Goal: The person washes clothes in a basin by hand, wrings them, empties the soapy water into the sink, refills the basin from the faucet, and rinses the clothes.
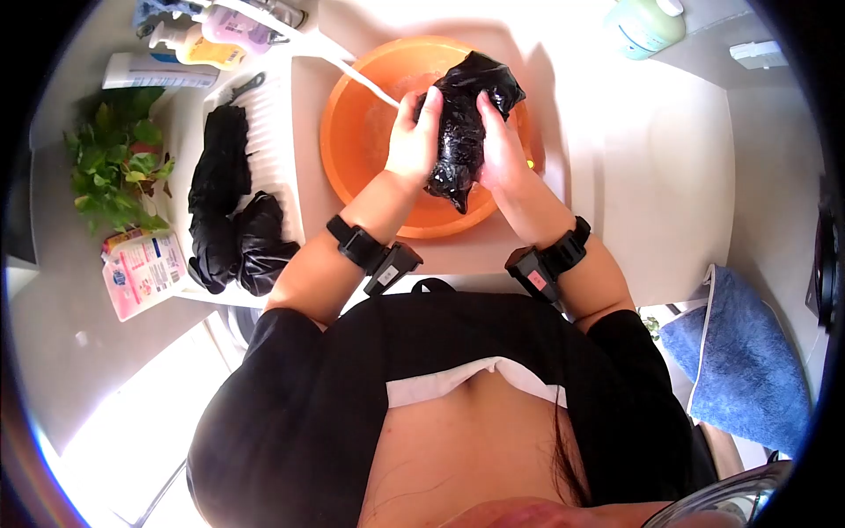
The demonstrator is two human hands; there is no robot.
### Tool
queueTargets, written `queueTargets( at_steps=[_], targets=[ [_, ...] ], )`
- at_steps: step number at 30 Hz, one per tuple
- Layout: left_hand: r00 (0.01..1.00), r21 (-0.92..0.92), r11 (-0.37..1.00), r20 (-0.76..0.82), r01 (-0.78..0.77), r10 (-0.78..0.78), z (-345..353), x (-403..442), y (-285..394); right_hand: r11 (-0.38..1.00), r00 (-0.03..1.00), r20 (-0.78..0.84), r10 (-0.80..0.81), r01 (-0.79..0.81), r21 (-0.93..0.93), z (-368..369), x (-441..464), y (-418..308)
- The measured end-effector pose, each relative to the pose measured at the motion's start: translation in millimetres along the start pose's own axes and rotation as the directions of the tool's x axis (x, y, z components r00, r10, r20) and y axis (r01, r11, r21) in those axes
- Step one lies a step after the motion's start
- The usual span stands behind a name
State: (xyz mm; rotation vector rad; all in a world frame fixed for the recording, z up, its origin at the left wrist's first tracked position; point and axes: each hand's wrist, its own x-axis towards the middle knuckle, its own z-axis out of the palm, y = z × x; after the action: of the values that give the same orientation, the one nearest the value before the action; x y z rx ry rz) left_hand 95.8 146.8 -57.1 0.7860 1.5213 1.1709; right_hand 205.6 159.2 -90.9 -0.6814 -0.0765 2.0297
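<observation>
A shiny, wet-looking black cloth (460, 132) is bunched up between my two hands, above the orange basin (339, 150). My left hand (414, 141) presses on its left side, and my right hand (500, 148) grips the right side, thumbs toward the top. The cloth's lower end tapers to a point, while its upper end flares out. Some of my fingers are hidden behind it. From the upper left a white spout or tube (348, 70) reaches over the basin, ending near my left hand.
Dark cloth bundles (220, 163) lie on the ribbed board (275, 132) at left. Beyond are a plant (119, 158), a pink-white pouch (145, 273), a yellow pump bottle (207, 46) and a white tube (158, 70). A green bottle (647, 26) and blue towel (748, 352) are at right.
</observation>
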Motion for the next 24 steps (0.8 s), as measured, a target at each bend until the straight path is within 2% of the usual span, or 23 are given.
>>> queueTargets(
  at_steps=[2,5,8,9,12,13,14,16,18,19,20,22,23,24],
  targets=[
    [1.000,0.004,1.000,-0.031,-0.003,0.003,-1,9,-6,0.999,0.998,0.053,-0.022,0.021,0.028,0,0,2],
    [0.995,-0.111,0.991,0.076,0.074,-0.066,-2,18,-2,0.996,0.989,0.149,0.010,-0.023,0.086,-2,0,-2],
    [0.939,-0.132,0.938,0.178,0.320,-0.295,-5,36,2,0.997,0.997,0.035,-0.066,0.067,-0.034,1,-2,0],
    [0.919,-0.094,0.940,0.261,0.329,-0.296,-10,43,-7,0.990,0.989,0.072,-0.127,0.130,-0.045,-8,5,5],
    [0.949,-0.234,0.969,0.316,0.080,-0.002,-19,44,-21,0.947,0.951,-0.014,-0.309,0.307,-0.096,-15,13,3],
    [0.937,-0.273,0.961,0.346,0.051,0.049,-31,45,-23,0.924,0.934,-0.007,-0.356,0.351,-0.152,-16,11,0],
    [0.962,-0.331,0.930,0.266,0.160,-0.070,-34,28,-6,0.922,0.927,0.026,-0.373,0.374,-0.103,-15,10,-1],
    [0.950,-0.295,0.938,0.300,0.181,-0.089,-51,23,-29,0.912,0.908,0.089,-0.408,0.410,-0.001,-12,11,-1],
    [0.798,-0.320,0.815,0.545,0.483,-0.259,-46,-13,-9,0.926,0.919,0.137,-0.371,0.377,-0.026,0,1,-5],
    [0.724,-0.304,0.725,0.580,0.618,-0.375,-49,-15,-19,0.936,0.924,0.179,-0.339,0.351,-0.038,2,-1,-7],
    [0.767,-0.361,0.742,0.563,0.564,-0.309,-42,-15,-17,0.945,0.927,0.219,-0.306,0.324,-0.053,3,-3,-7],
    [0.839,-0.477,0.758,0.517,0.445,-0.167,-23,-13,-15,0.986,0.965,0.211,-0.157,0.165,-0.024,-1,-4,-6],
    [0.832,-0.477,0.753,0.528,0.454,-0.168,-22,-4,-19,0.997,0.975,0.206,-0.078,0.082,-0.010,-2,-4,-6],
    [0.820,-0.515,0.718,0.556,0.467,-0.134,-26,4,-29,0.998,0.968,0.243,-0.065,0.070,-0.011,-1,-4,-8]
  ],
)
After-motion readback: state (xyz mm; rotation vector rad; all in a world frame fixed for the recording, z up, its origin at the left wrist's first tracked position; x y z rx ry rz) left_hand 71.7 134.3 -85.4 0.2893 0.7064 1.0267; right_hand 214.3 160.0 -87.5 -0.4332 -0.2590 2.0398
